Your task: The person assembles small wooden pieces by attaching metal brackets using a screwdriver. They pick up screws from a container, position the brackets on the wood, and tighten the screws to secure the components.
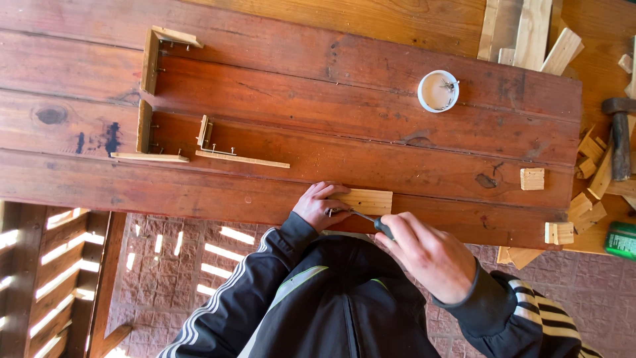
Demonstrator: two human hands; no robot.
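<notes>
Pinching wood block (pixel 364 200) at table (pixel 397 132) edge, left hand (pixel 319 205) closed on it | right hand (pixel 427 255) fisted round screwdriver (pixel 371 220) | tip may slip toward our left fingers (pixel 331 192).

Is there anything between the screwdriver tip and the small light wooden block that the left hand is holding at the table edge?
Nothing visible stands between them. The left hand grips the small light wooden block at its left end, and the dark-handled screwdriver in the right hand reaches that same end directly. The exact contact point is hidden by fingers.
</notes>
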